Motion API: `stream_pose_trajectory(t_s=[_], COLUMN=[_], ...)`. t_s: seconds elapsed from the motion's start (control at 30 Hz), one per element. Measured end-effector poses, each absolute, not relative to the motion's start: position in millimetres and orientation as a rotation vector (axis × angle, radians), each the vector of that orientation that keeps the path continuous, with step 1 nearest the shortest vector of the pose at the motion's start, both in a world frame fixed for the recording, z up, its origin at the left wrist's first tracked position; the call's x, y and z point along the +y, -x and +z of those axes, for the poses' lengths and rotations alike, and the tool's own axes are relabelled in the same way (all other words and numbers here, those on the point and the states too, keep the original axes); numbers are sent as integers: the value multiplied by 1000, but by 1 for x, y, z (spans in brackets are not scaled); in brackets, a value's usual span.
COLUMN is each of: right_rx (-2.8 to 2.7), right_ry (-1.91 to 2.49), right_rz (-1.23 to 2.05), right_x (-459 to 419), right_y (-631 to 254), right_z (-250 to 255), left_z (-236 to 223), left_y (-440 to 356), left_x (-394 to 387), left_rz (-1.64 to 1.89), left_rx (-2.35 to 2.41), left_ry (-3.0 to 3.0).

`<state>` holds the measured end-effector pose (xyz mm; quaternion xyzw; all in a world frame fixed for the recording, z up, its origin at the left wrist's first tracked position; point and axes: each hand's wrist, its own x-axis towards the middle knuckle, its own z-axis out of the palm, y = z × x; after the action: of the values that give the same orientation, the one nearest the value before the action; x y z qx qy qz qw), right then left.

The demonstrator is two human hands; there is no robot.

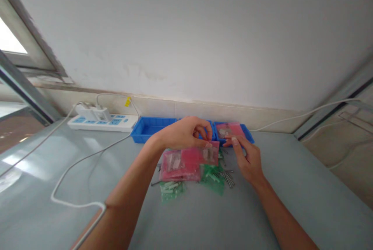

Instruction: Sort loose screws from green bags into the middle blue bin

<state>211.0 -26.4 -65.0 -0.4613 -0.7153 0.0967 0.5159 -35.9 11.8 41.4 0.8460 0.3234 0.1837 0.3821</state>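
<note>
My left hand (186, 131) pinches the upper edge of a small pink plastic bag (210, 156) with clear pieces inside. Beside it another pink bag (180, 166) lies on the table, also holding clear pieces. My right hand (247, 156) is open, its fingers apart at the front edge of the right blue tray (250, 135). In that tray rests a further pink bag (237, 128). Below the pink bags are a green bag (171, 191) with pale plugs and a second green bag (214, 180). Several metal screws (229, 178) lie loose close by.
The left blue tray (153, 125) and the middle blue tray (205, 123), partly behind my left hand, stand along the wall. A white power strip (116, 123) with plugged-in adapters is further left. A white cable (70, 203) runs across the table and over my left forearm.
</note>
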Motion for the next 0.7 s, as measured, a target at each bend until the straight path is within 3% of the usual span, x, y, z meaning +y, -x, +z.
stream_pose_trajectory(t_s=[0.17, 0.3, 0.43, 0.7], right_rx=[-1635, -1451, -1350, -1286], right_ry=[989, 1001, 979, 1018], right_rz=[752, 948, 1032, 889], right_x=[-30, -26, -23, -16], right_y=[-205, -199, -196, -203], right_z=[-71, -77, -73, -67], left_z=[33, 22, 17, 18], left_y=[18, 5, -2, 3], left_x=[12, 14, 15, 17], left_rz=[776, 939, 1002, 731], left_rx=[822, 918, 999, 1250], left_ry=[-2032, -1997, -2009, -2228])
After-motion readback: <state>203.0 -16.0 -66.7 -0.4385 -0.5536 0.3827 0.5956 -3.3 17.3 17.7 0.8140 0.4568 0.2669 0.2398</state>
